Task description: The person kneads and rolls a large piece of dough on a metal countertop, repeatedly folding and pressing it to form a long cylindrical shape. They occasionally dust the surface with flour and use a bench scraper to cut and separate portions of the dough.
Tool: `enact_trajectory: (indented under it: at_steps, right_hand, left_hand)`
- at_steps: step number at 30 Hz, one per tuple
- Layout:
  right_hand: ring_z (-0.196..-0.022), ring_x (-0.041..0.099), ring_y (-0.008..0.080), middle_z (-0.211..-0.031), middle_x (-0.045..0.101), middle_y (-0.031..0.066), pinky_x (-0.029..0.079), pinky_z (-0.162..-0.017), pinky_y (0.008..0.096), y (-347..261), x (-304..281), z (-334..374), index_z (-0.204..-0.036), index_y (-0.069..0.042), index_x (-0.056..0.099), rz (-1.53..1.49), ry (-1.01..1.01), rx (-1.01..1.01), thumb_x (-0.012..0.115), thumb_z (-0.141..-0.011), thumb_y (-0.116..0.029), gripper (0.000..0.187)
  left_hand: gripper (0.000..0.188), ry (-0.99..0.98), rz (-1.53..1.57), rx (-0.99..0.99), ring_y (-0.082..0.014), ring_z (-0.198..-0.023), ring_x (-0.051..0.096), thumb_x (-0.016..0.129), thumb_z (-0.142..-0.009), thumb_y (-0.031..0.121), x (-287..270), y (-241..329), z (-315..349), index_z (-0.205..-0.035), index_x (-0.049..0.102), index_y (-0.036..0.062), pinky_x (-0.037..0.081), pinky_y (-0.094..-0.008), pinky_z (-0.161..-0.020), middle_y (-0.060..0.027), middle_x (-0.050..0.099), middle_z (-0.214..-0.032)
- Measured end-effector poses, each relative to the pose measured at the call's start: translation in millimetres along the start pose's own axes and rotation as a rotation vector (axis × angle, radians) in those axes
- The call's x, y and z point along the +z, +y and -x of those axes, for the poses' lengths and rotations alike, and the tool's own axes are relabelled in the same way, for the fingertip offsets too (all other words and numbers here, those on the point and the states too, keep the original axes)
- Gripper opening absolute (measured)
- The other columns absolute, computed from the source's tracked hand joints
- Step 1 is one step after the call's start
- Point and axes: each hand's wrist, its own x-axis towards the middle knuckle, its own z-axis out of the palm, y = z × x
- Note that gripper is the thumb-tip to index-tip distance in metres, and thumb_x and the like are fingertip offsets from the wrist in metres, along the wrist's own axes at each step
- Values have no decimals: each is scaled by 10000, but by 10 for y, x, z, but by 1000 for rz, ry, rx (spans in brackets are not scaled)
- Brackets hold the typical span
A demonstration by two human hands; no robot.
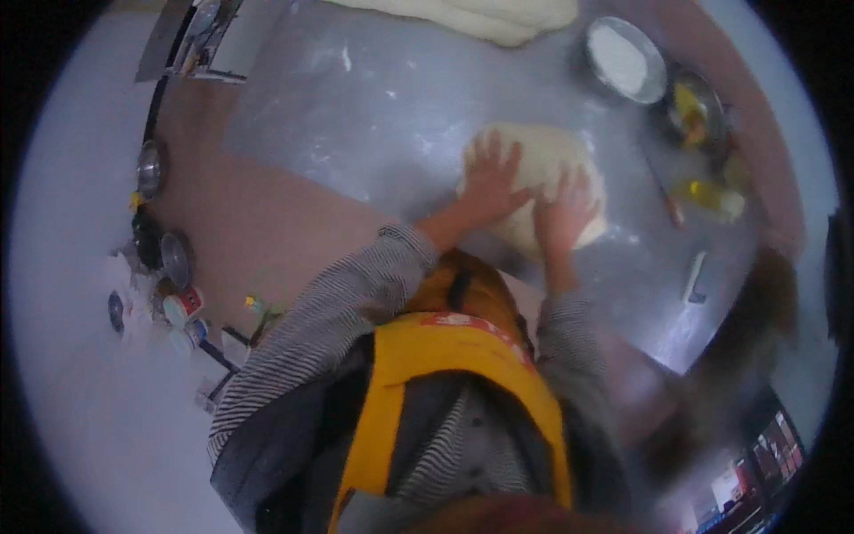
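Note:
A pale, rounded lump of dough [520, 233] lies on the grey metal tabletop [356, 125] in front of me. Both palms press down on it. My left hand [492, 182] rests on its left part with the fingers spread and pointing away from me. Beside it, my right hand [567, 209] lies on the right part, fingers also stretched out and a little apart. The thumbs come close together near the middle of the dough. Neither hand grips anything.
At the far edge lies a larger slab of dough [480, 16]. To the right stand a metal bowl of white powder [620, 60], a bowl with yellow contents [694, 111], a yellow bottle [714, 199], a thin wooden-handled tool [663, 187] and a white-edged scraper [696, 278].

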Motion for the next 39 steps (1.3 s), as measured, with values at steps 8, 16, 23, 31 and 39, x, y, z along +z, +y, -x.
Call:
enact_trajectory:
  at_steps: [8, 16, 23, 31, 39]
  right_hand:
    - [-1251, 485, 327, -1435, 476, 112, 368, -1010, 506, 703, 300, -565, -1407, -192, 466, -33, 106, -91, 603, -892, -362, 560]
    - [-1244, 495, 354, -1408, 494, 153, 386, -1002, 507, 682, 248, -602, -1398, -154, 466, -101, 65, -97, 636, -875, -273, 563]
    - [-1268, 478, 376, -1396, 501, 181, 381, -1043, 483, 661, 254, -582, -1372, -105, 486, -142, 26, -44, 632, -868, -230, 540]
    - [-1282, 476, 374, -1382, 508, 194, 380, -1060, 473, 590, 222, -633, -1379, -97, 478, -103, 7, -18, 635, -863, -176, 545]
    - [-1308, 453, 358, -1405, 488, 185, 382, -1049, 475, 632, 266, -620, -1396, -108, 465, -79, 8, -31, 627, -873, -242, 564]
  left_hand:
    - [677, -55, 94, 227, -524, -1337, 306, 643, -842, 341, -26, -320, -637, -1427, 416, 87, 258, -655, -1080, -290, 307, -1480]
    - [844, 231, -431, -250, -402, -1372, 342, 657, -843, 529, -1319, -2948, -766, -1411, 370, -24, 318, -545, -1084, -231, 376, -1471]
    - [997, 89, -457, -126, -367, -1458, 205, 563, -837, 677, -1363, -3448, -1071, -1473, 277, -36, 173, -628, -1124, -213, 250, -1561]
    - [908, -82, -301, 238, -341, -1461, 210, 557, -865, 606, -862, -2261, -1119, -1468, 307, -25, 164, -543, -1170, -184, 256, -1567]
    - [820, -179, -67, 567, -341, -1420, 300, 583, -881, 534, -563, -2175, -383, -1428, 366, -37, 221, -519, -1155, -190, 335, -1523]
